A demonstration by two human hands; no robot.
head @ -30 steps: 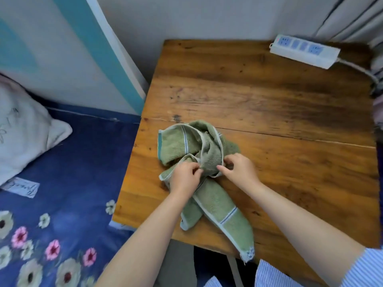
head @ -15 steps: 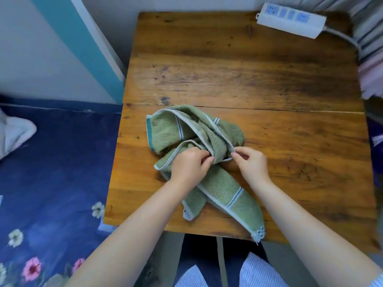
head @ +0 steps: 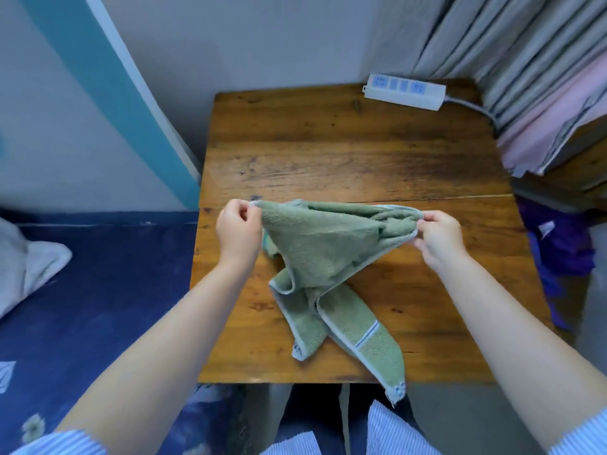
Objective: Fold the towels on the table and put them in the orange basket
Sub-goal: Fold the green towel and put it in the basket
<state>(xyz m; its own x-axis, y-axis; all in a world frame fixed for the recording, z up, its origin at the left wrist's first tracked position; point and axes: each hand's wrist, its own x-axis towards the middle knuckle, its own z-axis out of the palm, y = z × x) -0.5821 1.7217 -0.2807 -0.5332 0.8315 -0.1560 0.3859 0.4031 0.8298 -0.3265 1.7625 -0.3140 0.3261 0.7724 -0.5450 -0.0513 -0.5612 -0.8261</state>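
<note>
Head view: left hand (head: 238, 233) and right hand (head: 438, 236) each pinch the unlabelled green towel (head: 323, 247) taut

Both forearms reach from the near edge toward the middle of the scene, bare from the elbow down, with striped blue-and-white sleeves showing at the near corners; the left hand (head: 238, 232) is raised at the left, its back toward the camera, fingers curled, thumb and forefinger pinching one corner of the green towel (head: 323, 247); the right hand (head: 438, 238) is raised at the right at about the same height, fingers curled, pinching the opposite bunched end of the towel; the two hands are well apart, wrists roughly straight, arms angled slightly inward.
</note>
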